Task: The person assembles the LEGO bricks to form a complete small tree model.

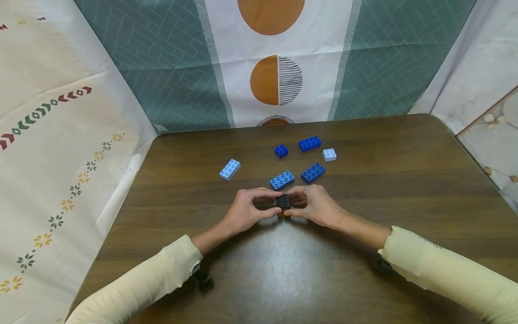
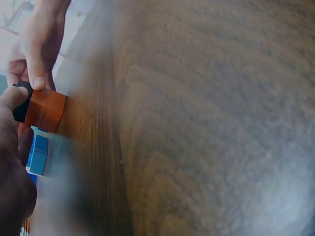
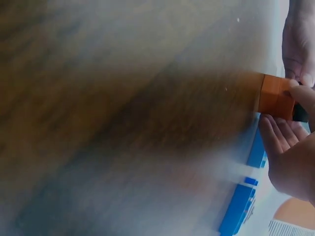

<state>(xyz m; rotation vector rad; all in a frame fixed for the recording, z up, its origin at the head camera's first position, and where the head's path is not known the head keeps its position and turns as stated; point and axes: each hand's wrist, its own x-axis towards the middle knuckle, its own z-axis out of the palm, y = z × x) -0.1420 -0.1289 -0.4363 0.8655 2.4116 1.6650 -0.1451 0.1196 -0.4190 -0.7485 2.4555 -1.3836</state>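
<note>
A black toy brick (image 1: pixel 283 201) sits on top of orange toy bricks (image 2: pixel 45 109), and the stack stands on the table between both hands. My left hand (image 1: pixel 252 208) pinches the black brick from the left, its thumb on the near side. From the right, my right hand (image 1: pixel 316 206) grips the same stack, with the thumb near the seam of black and orange. In the right wrist view, the orange part (image 3: pixel 275 96) shows below the right thumb. Just beyond the hands lies a medium-blue brick (image 1: pixel 282 180), with a dark blue brick (image 1: pixel 313 173) to its right.
On the brown wooden table (image 1: pixel 182 180) lie a light blue brick (image 1: pixel 230 169) at left, a small dark blue brick (image 1: pixel 281 151), a long dark blue brick (image 1: pixel 310 143) and a small pale brick (image 1: pixel 329 155) farther back. A patterned cloth (image 1: pixel 174 67) hangs behind the table.
</note>
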